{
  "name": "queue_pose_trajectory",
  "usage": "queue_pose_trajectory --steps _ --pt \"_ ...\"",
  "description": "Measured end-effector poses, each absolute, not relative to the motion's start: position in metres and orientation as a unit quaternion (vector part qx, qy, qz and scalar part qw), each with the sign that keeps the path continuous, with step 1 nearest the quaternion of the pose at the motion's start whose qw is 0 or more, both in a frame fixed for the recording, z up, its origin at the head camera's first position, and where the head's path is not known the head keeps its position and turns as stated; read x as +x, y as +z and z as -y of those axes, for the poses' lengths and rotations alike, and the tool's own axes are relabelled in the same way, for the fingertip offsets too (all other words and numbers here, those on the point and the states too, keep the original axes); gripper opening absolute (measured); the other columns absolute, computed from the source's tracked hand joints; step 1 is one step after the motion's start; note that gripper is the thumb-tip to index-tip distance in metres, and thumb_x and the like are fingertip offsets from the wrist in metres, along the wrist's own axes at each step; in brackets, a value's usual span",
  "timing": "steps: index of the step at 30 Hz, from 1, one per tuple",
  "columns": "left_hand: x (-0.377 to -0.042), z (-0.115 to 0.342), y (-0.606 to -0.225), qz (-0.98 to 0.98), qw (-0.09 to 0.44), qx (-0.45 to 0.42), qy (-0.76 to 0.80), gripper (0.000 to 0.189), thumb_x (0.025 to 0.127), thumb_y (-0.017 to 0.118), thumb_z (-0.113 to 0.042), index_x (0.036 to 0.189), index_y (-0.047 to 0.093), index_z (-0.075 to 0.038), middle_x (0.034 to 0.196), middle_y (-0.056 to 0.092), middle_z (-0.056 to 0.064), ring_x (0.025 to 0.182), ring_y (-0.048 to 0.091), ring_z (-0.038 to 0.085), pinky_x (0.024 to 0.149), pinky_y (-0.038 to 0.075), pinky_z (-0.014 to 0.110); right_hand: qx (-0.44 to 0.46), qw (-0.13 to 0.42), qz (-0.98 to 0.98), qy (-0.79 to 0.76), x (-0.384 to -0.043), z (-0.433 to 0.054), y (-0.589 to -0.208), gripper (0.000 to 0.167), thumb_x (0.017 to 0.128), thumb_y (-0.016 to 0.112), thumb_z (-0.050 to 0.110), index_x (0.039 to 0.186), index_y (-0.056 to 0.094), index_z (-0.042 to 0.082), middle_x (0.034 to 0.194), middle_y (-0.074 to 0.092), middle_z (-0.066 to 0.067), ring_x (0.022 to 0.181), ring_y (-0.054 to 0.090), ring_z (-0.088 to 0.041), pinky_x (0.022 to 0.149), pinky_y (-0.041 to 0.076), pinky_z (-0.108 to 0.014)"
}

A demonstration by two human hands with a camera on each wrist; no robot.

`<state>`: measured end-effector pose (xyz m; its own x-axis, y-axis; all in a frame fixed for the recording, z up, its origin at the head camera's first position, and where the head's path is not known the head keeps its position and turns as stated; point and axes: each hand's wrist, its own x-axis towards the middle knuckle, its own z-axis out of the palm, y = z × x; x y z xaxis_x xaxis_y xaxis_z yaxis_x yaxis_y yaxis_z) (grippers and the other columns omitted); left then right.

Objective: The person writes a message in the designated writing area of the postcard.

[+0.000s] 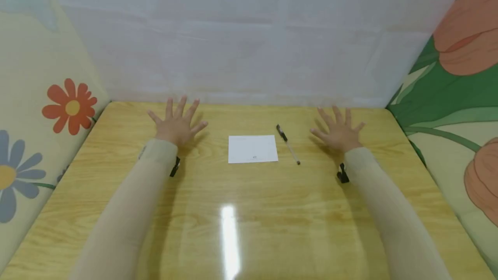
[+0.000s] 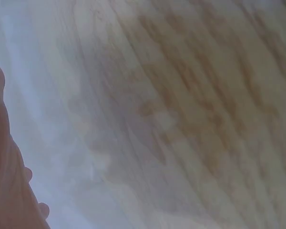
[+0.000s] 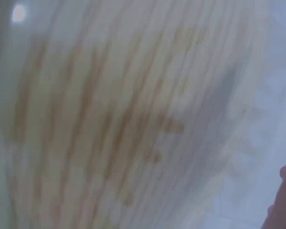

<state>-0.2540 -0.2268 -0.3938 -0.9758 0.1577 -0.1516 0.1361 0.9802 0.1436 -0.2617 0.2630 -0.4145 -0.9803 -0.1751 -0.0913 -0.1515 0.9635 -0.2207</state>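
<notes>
While a white card [image 1: 253,149] and a black-capped pen [image 1: 288,144] lie between them, two hands spread wide

The card lies flat on the wood-grain table [image 1: 264,232], a small printed mark near its near edge. Just beside its right edge, the pen slants, black cap at the far end, clear barrel toward the person. Well apart on either side, the left hand [image 1: 176,128] and right hand [image 1: 339,134] have straight, splayed fingers; I cannot tell whether they touch the tabletop. Beige sleeves [image 1: 128,211] cover both arms. Behind hangs a creased white sheet [image 1: 241,59], flanked by flower-patterned panels [image 1: 23,72].
</notes>
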Motion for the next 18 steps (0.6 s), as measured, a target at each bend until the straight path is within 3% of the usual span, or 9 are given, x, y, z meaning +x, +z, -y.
queue_pose_trajectory --steps 11,18 --pt "-0.243 0.222 -0.382 -0.991 0.059 0.090 0.079 0.081 0.102 0.029 -0.069 0.164 -0.004 -0.029 0.169 -0.013 0.016 0.148 -0.021 0.051 0.093 -0.019 0.086 -0.110 0.054 -0.988 -0.097 -0.253 -0.248 -0.409 0.085 0.094 0.032 0.079 0.163 0.003 0.039 0.170 -0.008 -0.015 0.148 -0.016 -0.055 0.099 -0.006 -0.088" --pt "-0.240 0.213 -0.375 -0.990 0.023 0.103 0.091 0.081 0.102 0.026 -0.069 0.165 0.000 -0.026 0.170 -0.009 0.015 0.150 -0.015 0.050 0.097 -0.016 0.086 -0.129 0.030 -0.984 -0.122 -0.249 -0.236 -0.403 0.080 0.098 0.037 0.072 0.164 0.012 0.033 0.169 0.000 -0.018 0.151 -0.007 -0.052 0.107 0.008 -0.083"
